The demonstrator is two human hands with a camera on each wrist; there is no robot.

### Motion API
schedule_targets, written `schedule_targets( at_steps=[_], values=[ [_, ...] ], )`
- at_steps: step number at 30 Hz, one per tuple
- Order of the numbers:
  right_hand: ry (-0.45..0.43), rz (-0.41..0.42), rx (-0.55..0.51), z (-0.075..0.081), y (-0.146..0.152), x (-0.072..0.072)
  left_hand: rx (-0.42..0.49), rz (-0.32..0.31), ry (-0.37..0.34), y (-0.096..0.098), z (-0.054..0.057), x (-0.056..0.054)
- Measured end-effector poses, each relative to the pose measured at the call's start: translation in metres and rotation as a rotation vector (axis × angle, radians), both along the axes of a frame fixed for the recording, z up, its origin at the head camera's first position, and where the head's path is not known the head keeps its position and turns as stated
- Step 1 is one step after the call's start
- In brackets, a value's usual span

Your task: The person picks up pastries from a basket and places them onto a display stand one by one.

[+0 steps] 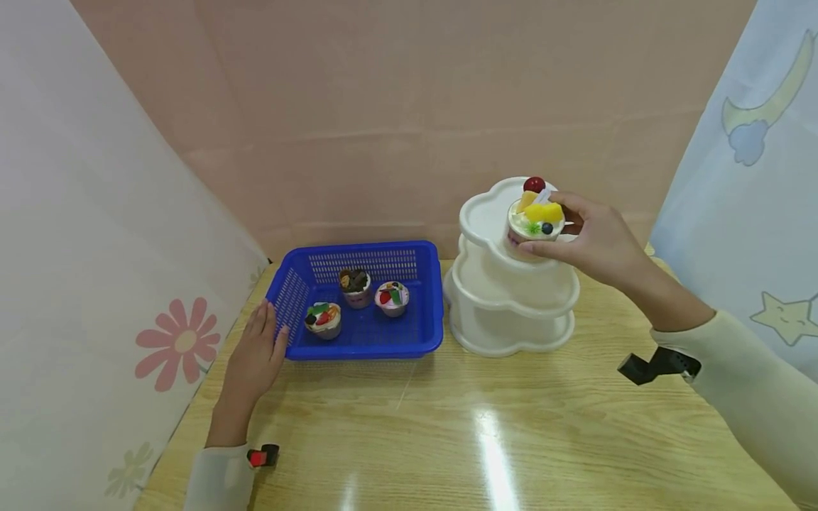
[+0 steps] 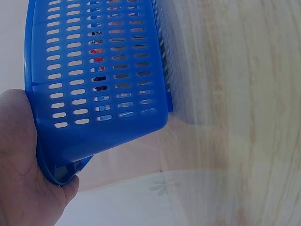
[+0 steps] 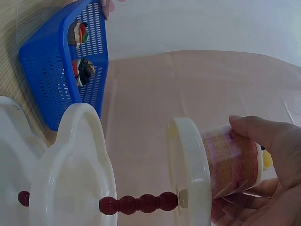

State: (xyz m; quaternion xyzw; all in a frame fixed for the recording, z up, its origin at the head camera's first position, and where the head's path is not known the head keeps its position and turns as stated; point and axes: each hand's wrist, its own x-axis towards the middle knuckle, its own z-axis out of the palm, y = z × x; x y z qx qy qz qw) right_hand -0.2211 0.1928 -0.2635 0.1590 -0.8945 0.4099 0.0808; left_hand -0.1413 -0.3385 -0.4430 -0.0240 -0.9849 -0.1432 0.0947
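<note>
The right hand (image 1: 594, 238) curls fingers and thumb round a cup (image 1: 535, 221) at the top tier's (image 1: 481, 211) right near edge, seemingly placing it, next calling for level release, while the left hand (image 1: 251, 358), fingers extended, touches the basket's (image 1: 364, 350) near left corner.

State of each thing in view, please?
White stand: upright on table.
Yellow-topped cup: upright, gripped, at stand's top tier.
Right hand: gripping that cup.
Blue basket: upright on table.
Left hand: touching basket's rim.
Chocolate cup: inside basket.
Pink-topped cup: inside basket.
Front-left cup: inside basket.
</note>
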Motion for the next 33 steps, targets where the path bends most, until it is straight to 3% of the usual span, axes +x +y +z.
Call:
schedule_targets(
  at_steps=[19, 33],
  values=[
    [-0.01, 0.02, -0.003, -0.009, 0.002, -0.01, -0.003, 0.0, 0.015, 0.0, -0.001, 0.0],
    [-0.026, 0.04, -0.044, -0.011, 0.002, -0.008, -0.015, 0.008, 0.027, 0.0, -0.002, -0.002]
  ],
)
